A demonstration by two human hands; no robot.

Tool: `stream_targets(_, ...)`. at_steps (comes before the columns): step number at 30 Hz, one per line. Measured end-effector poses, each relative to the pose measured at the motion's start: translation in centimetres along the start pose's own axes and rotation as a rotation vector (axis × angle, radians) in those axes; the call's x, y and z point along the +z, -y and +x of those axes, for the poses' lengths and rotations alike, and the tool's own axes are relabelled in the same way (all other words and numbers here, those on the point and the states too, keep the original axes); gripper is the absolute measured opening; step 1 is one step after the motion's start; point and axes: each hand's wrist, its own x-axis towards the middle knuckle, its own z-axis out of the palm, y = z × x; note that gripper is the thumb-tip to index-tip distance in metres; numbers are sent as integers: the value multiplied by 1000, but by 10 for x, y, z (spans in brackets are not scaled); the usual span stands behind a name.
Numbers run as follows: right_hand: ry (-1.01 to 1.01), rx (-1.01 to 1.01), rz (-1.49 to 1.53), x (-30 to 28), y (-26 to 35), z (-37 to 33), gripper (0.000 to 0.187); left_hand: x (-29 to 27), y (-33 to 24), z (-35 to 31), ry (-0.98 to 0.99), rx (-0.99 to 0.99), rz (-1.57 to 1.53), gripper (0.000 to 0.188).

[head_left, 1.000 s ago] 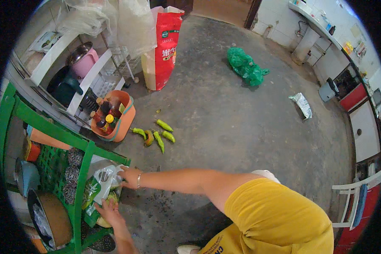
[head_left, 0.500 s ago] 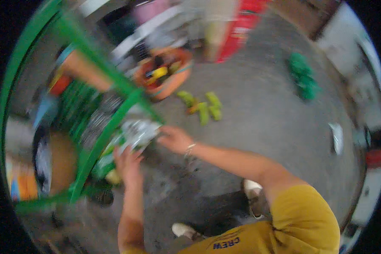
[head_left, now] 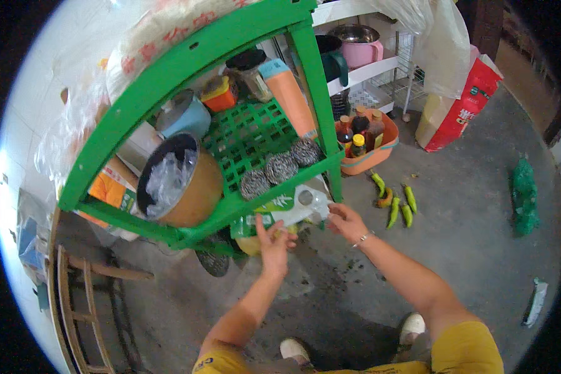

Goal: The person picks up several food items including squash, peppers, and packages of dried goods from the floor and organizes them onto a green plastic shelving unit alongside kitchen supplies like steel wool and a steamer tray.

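Note:
A green and white plastic bag (head_left: pixel 287 210) with a clear, crinkled end sits beneath the front rail of the green rack (head_left: pixel 199 218). My right hand (head_left: pixel 348 225) pinches the clear end of that bag, fingers closed. My left hand (head_left: pixel 273 248) is at the bag's near side, fingers apart; whether they touch it is hard to tell. Several steel wool scrubbers (head_left: pixel 280 167) lie on the shelf just above the bag. Something pale yellow (head_left: pixel 249 245) shows under the bag, partly hidden.
On the rack stand a brown pot (head_left: pixel 199 193) and an orange carton (head_left: pixel 288 100). Beyond it is an orange basket (head_left: pixel 371 161) of bottles. Green peppers (head_left: pixel 394 212), a green net bundle (head_left: pixel 525 196) and a red sack (head_left: pixel 461 112) rest on the floor. A wooden chair frame (head_left: pixel 84 311) stands left.
The view has turned left, so the rack, basket and peppers sit further right in the picture and look sharper. Both hands stay at the plastic bag, the right one still gripping its end.

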Motion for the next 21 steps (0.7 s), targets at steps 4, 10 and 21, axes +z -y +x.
stream_targets(4,0,138,111,-18,-6,-2,45,24,15,-1,141,40,33,80)
stream_targets(10,301,-169,-104,-26,-5,22,57,45,26,8,-2,-91,-122,82)
stream_targets(21,346,-157,-320,-9,91,-12,80,-18,-81,-51,-92,-329,2,75)
